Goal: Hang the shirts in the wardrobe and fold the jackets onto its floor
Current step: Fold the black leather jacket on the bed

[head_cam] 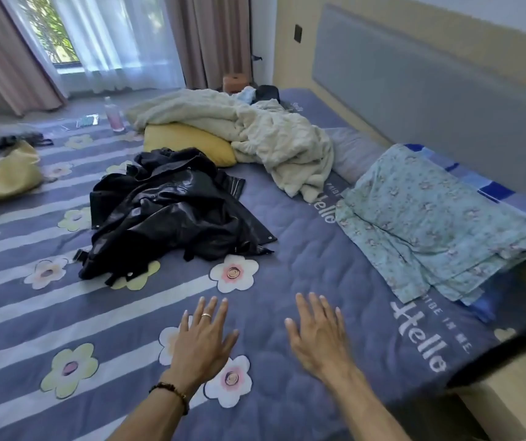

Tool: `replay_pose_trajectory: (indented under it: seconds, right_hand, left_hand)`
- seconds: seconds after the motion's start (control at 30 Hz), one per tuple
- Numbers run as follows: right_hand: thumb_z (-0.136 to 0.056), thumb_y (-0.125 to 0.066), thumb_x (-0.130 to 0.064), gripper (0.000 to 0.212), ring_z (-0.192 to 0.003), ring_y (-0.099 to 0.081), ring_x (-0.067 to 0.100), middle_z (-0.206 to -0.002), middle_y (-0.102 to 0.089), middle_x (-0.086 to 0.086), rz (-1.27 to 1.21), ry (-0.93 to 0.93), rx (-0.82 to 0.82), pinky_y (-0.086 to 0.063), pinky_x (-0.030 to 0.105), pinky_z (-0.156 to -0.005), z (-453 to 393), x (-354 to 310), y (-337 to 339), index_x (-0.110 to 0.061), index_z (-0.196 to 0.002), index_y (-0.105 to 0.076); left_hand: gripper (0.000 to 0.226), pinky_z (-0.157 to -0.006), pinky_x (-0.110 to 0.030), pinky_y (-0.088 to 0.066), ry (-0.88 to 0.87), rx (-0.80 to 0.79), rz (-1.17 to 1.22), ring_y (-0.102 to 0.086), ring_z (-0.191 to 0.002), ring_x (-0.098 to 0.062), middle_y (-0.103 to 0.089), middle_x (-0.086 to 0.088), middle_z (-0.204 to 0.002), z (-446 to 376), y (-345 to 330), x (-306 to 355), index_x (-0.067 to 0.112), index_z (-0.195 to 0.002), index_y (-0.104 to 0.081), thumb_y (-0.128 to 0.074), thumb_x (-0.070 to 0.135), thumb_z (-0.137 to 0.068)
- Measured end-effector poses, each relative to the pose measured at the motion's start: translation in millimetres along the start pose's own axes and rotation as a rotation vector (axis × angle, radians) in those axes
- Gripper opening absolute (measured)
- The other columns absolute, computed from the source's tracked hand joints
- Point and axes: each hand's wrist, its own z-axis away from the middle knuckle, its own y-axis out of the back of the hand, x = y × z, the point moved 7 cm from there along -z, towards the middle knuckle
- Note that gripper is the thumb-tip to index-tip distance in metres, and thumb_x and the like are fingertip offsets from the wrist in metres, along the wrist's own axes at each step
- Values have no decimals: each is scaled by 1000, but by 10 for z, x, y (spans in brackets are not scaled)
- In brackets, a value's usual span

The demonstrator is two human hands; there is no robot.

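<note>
Both my hands are out in front, palms down, fingers straight and spread, holding nothing. My left hand [203, 337] has a ring on one finger and a bead bracelet [172, 393] at the wrist; my right hand [319, 332] sits just beside it, the two apart with a gap between. Can't tell if the palms touch or hover over the bedspread [303, 265], blue-grey with white stripes and flowers, "Hello" printed near the right edge. Past my left hand, well apart from it, lies the black leather jacket [172, 211], crumpled in a heap on the bed, straps trailing toward me. To the right near the headboard [430, 90] lies a folded teal floral cloth [430, 224], with blue checked fabric [478, 179] under it. Behind the jacket, a yellow pillow [188, 143] with a cream blanket [271, 138] bunched over it. Far left, a yellow bag [3, 173] and a pink bottle [113, 114] standing upright. At the back, the window with sheer curtains [112, 43].
</note>
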Motion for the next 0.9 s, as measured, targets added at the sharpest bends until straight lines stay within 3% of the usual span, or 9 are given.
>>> replay_pose_trajectory:
  seconds: [0.07,0.17,0.33,0.43,0.53,0.6,0.73,0.8,0.9]
  right_hand:
    - [-68,15,-61,100,-151,-7,22,-164,-14,5,20,20,-41,-5,45,-121,-523,-143,-284,-25,-156,-14]
    - [-84,1,-59,81,-151,-6,20,-164,-12,3,12,39,-103,-5,42,-121,-1312,-325,-687,-25,-156,-13]
    - [-103,-31,-45,61,-151,-7,20,-164,-11,5,-3,150,-156,-9,37,-121,-2660,-690,-1301,-21,-156,-13]
    - [-102,-37,-42,62,-150,-10,21,-163,-14,8,-78,159,-113,-11,34,-120,-3438,-839,-1447,-18,-155,-16]
    - [-94,-48,-54,77,-150,-12,28,-162,-17,12,-126,117,-91,-14,40,-121,-4189,-871,-1553,-21,-156,-15]
    - [-80,-62,-65,103,-150,-4,34,-164,-2,12,-83,155,-250,-14,47,-121,-4566,-970,-1791,-34,-156,0]
    - [-74,-80,-42,122,-148,13,41,-163,18,9,-11,209,-438,-17,49,-121,-4691,-1127,-2044,-50,-149,15]
    - [-77,-79,-37,112,-150,7,37,-164,7,5,8,198,-376,-22,46,-117,-4675,-1068,-2048,-48,-152,3]
    - [-84,-73,-36,74,-143,-27,32,-150,-40,5,-79,213,-207,-34,44,-110,-4652,-1048,-1931,-38,-148,-36]
  left_hand:
    - [83,-121,-46,-7,30,-14,42,-2,-152,-25,-11,-1,-165,-474,-132,-297,24,-157,-9,-8,68,-87]
    - [72,-120,-43,-11,66,-33,52,-3,-152,-22,-10,3,-164,-1188,-343,-681,27,-156,-7,-42,51,-98]
    - [96,-119,-53,-12,71,-170,-6,-2,-152,-24,-9,5,-164,-2355,-853,-1226,32,-157,-2,-66,23,-86]
    - [112,-115,-63,-11,69,-243,32,6,-151,-34,2,6,-165,-2991,-1121,-1409,34,-156,6,-75,27,-80]
    - [122,-113,-69,-9,97,-313,57,14,-147,-43,18,7,-163,-3407,-1430,-1529,38,-153,16,-77,38,-75]
    - [123,-113,-69,-4,108,-345,35,19,-146,-43,24,9,-161,-3516,-1639,-1604,40,-151,20,-76,40,-75]
    - [126,-114,-67,-1,86,-337,42,22,-146,-40,24,10,-161,-3540,-1642,-1658,42,-150,21,-77,48,-71]
    - [127,-114,-67,-4,84,-347,28,19,-147,-41,20,10,-162,-3543,-1647,-1660,42,-151,19,-79,48,-70]
    - [130,-115,-64,-10,69,-307,24,11,-149,-39,13,11,-164,-3515,-1588,-1653,41,-152,13,-81,52,-64]
